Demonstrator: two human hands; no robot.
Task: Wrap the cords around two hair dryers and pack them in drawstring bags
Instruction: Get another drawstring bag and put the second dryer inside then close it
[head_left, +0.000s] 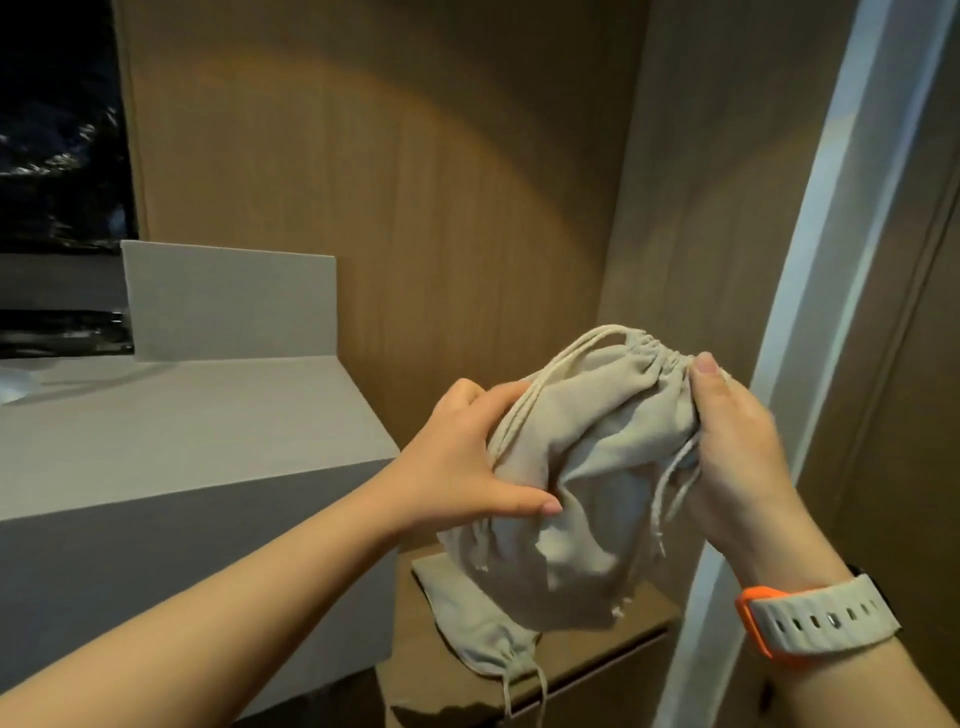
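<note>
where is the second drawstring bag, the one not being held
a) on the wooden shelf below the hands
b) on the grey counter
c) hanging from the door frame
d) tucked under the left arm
a, the second drawstring bag lies on the wooden shelf, beneath the bulging drawstring bag gripped by the left hand and right hand.

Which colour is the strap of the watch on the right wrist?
The watch strap is off-white with an orange edge, seen in the head view.

Grey counter (182, 415), perhaps dark window (52, 130)
</note>
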